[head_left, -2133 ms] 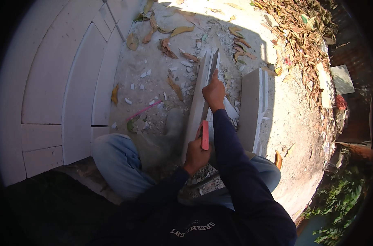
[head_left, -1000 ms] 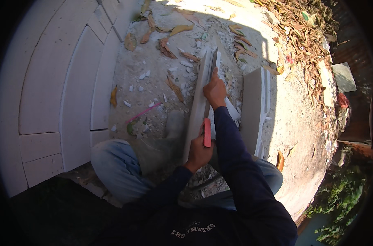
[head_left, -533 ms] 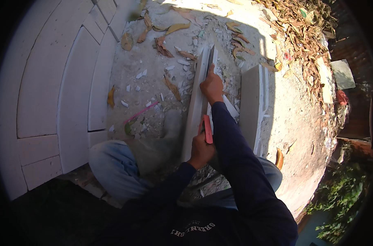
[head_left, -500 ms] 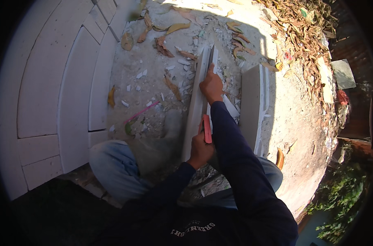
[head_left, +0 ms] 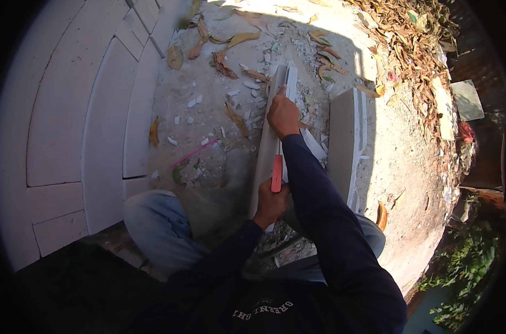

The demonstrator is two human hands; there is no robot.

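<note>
A long, pale, block-like slab (head_left: 268,133) lies lengthwise in front of me between my knees. My left hand (head_left: 271,205) is closed around a red-handled tool (head_left: 277,173) at the near part of the slab. Farther along, my right hand (head_left: 284,116) is curled over what looks like the tool's long thin strip, its index finger stretched forward along it. A narrow white edge shows right of that strip near the slab's far end. My fingers and right forearm hide most of the strip, so its edge cannot be made out.
Another pale slab (head_left: 342,139) stands on edge to the right. Large white blocks (head_left: 111,122) are stacked at the left. White chips, dry leaves (head_left: 225,64) and a pink strip (head_left: 194,153) litter the dusty ground. A leaf heap (head_left: 414,67) lies at the far right.
The red handle and my right hand have tipped slightly left. The strip's dark side, visible before near the slab's far end, now shows almost edge-on. Both hands keep their hold.
</note>
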